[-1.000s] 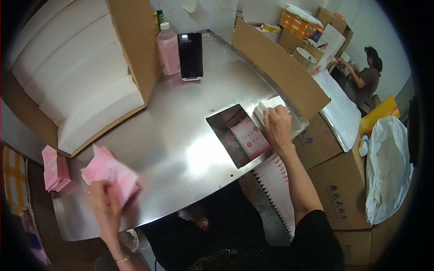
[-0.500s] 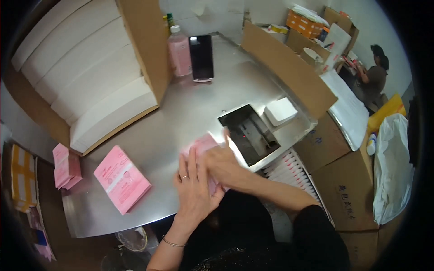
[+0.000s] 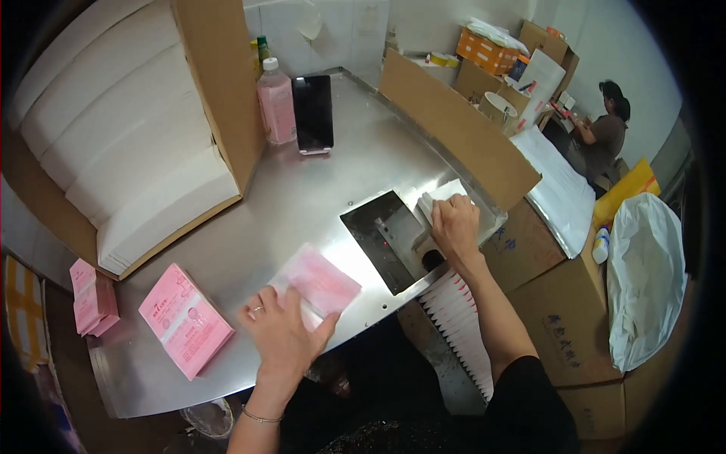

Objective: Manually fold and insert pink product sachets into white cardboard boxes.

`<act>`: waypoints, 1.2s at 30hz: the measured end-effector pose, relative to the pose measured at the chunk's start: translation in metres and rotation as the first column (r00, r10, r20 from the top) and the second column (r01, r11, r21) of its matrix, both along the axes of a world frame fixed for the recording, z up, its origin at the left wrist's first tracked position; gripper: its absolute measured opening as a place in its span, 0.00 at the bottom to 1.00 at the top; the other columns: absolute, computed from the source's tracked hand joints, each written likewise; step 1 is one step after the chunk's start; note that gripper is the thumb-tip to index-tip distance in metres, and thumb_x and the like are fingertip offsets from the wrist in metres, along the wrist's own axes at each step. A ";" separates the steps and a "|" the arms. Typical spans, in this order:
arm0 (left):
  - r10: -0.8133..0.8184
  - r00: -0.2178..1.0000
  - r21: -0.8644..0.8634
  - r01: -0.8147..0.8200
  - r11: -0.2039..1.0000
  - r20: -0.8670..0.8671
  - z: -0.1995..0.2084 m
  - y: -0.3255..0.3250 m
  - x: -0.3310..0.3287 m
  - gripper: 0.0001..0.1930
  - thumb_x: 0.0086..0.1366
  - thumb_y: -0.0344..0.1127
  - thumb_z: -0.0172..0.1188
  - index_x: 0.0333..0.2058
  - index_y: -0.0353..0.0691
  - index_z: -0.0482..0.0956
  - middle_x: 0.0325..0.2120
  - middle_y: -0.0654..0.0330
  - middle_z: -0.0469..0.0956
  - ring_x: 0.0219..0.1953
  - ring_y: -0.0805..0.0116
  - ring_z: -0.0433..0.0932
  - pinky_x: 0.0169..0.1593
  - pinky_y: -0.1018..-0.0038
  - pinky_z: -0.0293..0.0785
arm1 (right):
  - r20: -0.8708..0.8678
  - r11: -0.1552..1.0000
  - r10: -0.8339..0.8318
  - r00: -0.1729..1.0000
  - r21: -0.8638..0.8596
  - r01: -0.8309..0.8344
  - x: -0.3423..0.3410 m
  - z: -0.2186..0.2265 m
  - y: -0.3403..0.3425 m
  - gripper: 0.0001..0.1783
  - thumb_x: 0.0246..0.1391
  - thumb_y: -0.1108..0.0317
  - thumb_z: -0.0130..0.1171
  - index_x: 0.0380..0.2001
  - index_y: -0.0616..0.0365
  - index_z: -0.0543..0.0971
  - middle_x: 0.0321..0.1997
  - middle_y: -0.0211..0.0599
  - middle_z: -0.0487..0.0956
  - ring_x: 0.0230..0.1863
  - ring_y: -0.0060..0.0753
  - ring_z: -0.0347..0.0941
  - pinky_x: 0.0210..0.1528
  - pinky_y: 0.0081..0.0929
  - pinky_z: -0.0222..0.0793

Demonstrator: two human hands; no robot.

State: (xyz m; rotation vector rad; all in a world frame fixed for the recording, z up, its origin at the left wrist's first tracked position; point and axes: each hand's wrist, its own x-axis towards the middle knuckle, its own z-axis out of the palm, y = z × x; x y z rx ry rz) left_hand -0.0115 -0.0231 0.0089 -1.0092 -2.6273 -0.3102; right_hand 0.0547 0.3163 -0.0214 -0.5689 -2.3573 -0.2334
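Observation:
My left hand (image 3: 283, 329) rests with its fingers apart at the near edge of a pink translucent plastic pouch (image 3: 325, 276) lying on the metal table. Over to the right, my right hand (image 3: 456, 225) is closed on a stack of white paper tissues (image 3: 454, 189), with the fingers curled over its near side. That stack sits just beyond a rectangular opening (image 3: 382, 246) in the tabletop. A banded stack of pink printed pouches (image 3: 185, 318) lies left of my left hand, and a smaller pink stack (image 3: 92, 303) stands farther left.
A large carton (image 3: 219, 98) with stacked white paper stands at the left. Behind are a phone (image 3: 313, 113) and a pink bottle (image 3: 277, 106). A cardboard flap (image 3: 457, 132) borders the table's right side; a row of white packs (image 3: 457, 325) lies below. Another person (image 3: 605, 132) sits far right.
My right hand has left the pink pouch and moved right onto the white tissues. My left hand has stayed at the pouch, its fingers now more spread. The whole view has shifted slightly.

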 end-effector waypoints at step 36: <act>0.328 0.944 0.362 -0.290 0.886 -0.046 0.022 -0.146 -0.029 0.11 0.53 0.22 0.56 0.38 0.37 0.74 0.39 0.50 0.74 0.50 0.48 0.70 0.60 0.52 0.61 | -0.012 0.994 0.019 1.000 0.105 -0.018 0.012 0.005 -0.010 0.05 0.54 0.67 0.62 0.30 0.56 0.80 0.33 0.44 0.75 0.41 0.44 0.73 0.43 0.43 0.66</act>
